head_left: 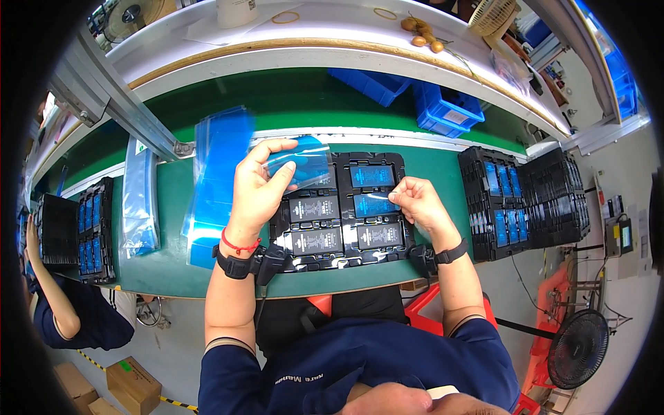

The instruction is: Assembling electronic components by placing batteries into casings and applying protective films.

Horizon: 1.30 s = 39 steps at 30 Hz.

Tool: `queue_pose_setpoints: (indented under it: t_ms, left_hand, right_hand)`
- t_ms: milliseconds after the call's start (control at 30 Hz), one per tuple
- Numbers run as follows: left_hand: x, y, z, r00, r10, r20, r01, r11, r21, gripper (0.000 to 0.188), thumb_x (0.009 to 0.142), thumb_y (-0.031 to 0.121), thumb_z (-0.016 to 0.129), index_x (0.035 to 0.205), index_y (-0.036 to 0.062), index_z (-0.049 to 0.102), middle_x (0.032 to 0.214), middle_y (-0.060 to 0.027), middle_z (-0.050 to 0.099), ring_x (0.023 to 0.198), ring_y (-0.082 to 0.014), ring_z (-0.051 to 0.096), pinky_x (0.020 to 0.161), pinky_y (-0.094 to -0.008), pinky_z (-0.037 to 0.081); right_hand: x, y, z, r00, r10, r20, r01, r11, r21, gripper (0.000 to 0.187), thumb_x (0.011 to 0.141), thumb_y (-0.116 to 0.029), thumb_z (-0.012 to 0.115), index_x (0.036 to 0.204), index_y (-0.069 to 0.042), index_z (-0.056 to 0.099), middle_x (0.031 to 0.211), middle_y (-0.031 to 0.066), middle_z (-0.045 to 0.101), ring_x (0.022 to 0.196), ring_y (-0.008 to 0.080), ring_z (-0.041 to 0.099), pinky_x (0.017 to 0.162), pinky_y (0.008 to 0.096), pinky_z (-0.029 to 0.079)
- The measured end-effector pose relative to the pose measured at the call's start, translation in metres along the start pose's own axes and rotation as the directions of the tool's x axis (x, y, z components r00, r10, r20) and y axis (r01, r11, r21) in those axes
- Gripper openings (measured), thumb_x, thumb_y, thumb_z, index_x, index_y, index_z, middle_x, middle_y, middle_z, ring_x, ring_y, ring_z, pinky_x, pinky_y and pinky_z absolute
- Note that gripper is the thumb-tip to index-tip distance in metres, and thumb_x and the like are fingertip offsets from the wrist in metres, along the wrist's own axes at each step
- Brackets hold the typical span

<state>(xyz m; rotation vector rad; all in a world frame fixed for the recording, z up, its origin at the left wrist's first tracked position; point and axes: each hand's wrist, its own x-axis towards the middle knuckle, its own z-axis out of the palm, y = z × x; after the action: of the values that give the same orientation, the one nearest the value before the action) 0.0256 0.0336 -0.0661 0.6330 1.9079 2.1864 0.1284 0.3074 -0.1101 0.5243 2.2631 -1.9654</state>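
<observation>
Fingers of L hand (254, 183) grip thin, clear-blue plastic film (315, 160) over black moulded tray (332, 262), far-L corner; R hand (420, 202) fingertips pinched at flat, blue-faced rectangular cell (377, 205), contents unclear. Film prob. light, floppy, slippery; hold by edges. L thumb toward R; R forearm angled inward.

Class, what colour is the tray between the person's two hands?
The tray is black; it shows best in the head view.
</observation>
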Motion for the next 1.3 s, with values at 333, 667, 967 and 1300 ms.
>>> queue_pose_setpoints:
  t_ms: [333,667,967,1300]
  left_hand:
    - [0.001,-0.001,0.001,1.000,0.003,-0.002,-0.003,1.000,0.001,0.027,0.083,-0.002,0.056,0.110,0.0032,0.056,0.110,-0.0040,0.055,0.092,-0.0108,0.057,0.063,-0.0225,0.053]
    - [-0.002,0.000,0.001,0.998,-0.013,0.063,0.014,1.000,-0.019,0.029,0.083,-0.001,0.056,0.112,0.0030,0.055,0.112,-0.0048,0.054,0.094,-0.0114,0.056,0.062,-0.0224,0.054]
    - [-0.008,-0.001,0.011,0.939,0.001,0.344,0.039,0.993,-0.109,0.044,0.082,-0.003,0.058,0.124,0.0041,0.046,0.117,-0.0068,0.052,0.091,-0.0103,0.057,0.067,-0.0217,0.051]
    - [-0.006,-0.004,0.009,0.907,-0.047,0.418,0.098,0.990,-0.101,0.036,0.082,0.002,0.062,0.116,0.0010,0.051,0.104,-0.0101,0.060,0.091,-0.0155,0.062,0.071,-0.0238,0.051]
  right_hand:
    - [0.002,0.001,0.006,0.996,-0.061,-0.060,0.047,0.975,-0.217,0.013,0.080,-0.005,0.064,0.071,-0.004,0.054,0.049,-0.0041,0.048,0.036,0.0022,0.038,0.032,0.0192,0.026]
    - [-0.018,-0.026,0.027,0.893,-0.423,-0.155,0.068,0.467,-0.882,0.027,0.069,-0.016,0.074,0.085,-0.002,0.057,0.066,0.0101,0.061,0.060,0.0212,0.061,0.056,0.0329,0.049]
    - [-0.031,-0.071,0.071,0.490,-0.872,-0.015,0.654,0.378,-0.655,0.036,0.068,-0.007,0.074,0.100,-0.003,0.059,0.101,0.0118,0.059,0.082,0.0217,0.059,0.070,0.0288,0.048]
    - [-0.038,-0.064,0.068,0.620,-0.784,-0.037,0.696,0.571,-0.436,0.014,0.072,0.000,0.068,0.086,-0.001,0.064,0.080,0.0100,0.062,0.074,0.0220,0.061,0.064,0.0292,0.048]
